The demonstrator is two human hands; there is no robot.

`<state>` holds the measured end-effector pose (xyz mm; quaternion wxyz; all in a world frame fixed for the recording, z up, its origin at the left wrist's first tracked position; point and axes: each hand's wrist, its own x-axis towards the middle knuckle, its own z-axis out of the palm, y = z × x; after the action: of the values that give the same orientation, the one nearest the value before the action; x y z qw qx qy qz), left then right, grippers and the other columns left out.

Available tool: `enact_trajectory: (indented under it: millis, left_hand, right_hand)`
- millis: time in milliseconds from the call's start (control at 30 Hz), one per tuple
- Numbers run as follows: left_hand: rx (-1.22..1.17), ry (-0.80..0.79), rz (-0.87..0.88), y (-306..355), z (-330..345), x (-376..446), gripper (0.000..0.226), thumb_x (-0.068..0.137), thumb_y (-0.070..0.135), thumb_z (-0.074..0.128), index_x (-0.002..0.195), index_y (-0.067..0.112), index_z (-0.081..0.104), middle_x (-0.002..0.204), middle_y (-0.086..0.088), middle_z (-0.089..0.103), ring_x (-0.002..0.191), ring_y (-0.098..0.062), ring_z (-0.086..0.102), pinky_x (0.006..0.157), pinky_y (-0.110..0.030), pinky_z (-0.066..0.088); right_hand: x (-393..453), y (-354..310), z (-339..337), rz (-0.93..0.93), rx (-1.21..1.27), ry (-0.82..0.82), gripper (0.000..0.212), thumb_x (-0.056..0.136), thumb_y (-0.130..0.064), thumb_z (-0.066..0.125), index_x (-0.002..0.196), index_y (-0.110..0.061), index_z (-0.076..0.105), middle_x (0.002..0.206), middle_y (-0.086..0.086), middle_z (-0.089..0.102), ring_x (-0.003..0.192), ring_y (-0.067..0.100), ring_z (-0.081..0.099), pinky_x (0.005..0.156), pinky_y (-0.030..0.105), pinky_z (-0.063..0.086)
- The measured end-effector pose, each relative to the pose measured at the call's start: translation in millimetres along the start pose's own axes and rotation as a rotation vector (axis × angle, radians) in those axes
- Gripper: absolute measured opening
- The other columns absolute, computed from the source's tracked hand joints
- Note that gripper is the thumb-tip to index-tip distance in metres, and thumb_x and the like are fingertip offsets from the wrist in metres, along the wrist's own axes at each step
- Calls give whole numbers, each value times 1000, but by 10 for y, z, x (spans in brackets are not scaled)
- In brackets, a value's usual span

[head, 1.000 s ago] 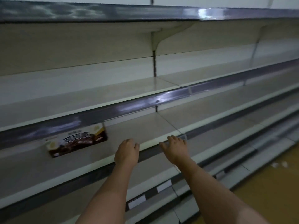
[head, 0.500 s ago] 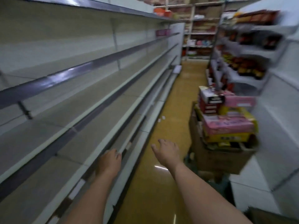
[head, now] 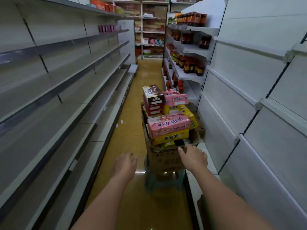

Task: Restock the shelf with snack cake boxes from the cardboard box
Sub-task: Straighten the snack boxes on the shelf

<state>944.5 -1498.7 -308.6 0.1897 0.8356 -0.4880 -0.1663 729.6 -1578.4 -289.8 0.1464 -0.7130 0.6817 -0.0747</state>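
Your right hand [head: 193, 157] is out front, fingers [head: 181, 151] loosely spread and holding nothing, tips just at the near rim of the cardboard box [head: 163, 159]. I can't tell if they actually touch the flap. Your left hand [head: 124, 165] hangs over the floor [head: 131, 130] to the left of the box, fingers relaxed and slightly curled, also holding nothing.

The snack cake boxes are heaped in that cardboard box, which sits on a small stool [head: 150, 183] in the aisle. Nearest your right fingers is a yellow box [head: 171, 137] low in the pile; a pink box [head: 167, 126] lies across the top of it, just beyond your reach line. A brown box [head: 152, 95] stands at the far end, highest of all.

These look like light, stiff cartons (thin card, so it'll dent if you squeeze hard). Glossy faces, a bit slick, I'd guess. Take the pink one by its long edges, a hand at each end, and lift straight up, because the stack looks loosely piled and could slide. The shelf [head: 54, 103] to fill runs along your left.
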Motion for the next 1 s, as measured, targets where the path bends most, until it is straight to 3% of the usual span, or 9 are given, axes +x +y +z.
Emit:
enact_trajectory:
  millis: [367,767,900,1000]
  left_hand:
    - [-42,47,-22,1148,463,714,37,99,39,42,132,22,50,125,1,55,113,-15,54,83,-27,45]
    - [-158,28,-164,1180,795,1507,48,99,34,47,142,17,37,137,-6,49,124,-22,49,92,-33,45]
    - [-267,-35,-225,1071,880,1921,53,99,37,45,146,18,31,142,-9,44,122,-26,51,88,-36,47]
    - [-329,-104,-314,972,993,2216,61,97,50,39,147,18,26,141,-11,45,121,-29,52,82,-38,45]
  right_hand:
    - [1278,573,-468,-71,-19,20,49,100,-50,29,129,-18,51,128,5,56,121,26,48,102,41,34]
    - [2164,397,-186,-56,48,-64,45,100,-47,31,126,-15,49,125,7,56,118,28,50,96,42,40]
    - [2502,310,-13,43,118,-105,44,99,-46,30,121,-14,50,120,9,58,111,29,53,90,42,45]
    - [2718,237,143,178,238,-152,49,97,-50,31,126,-13,47,123,12,57,112,33,54,94,46,46]
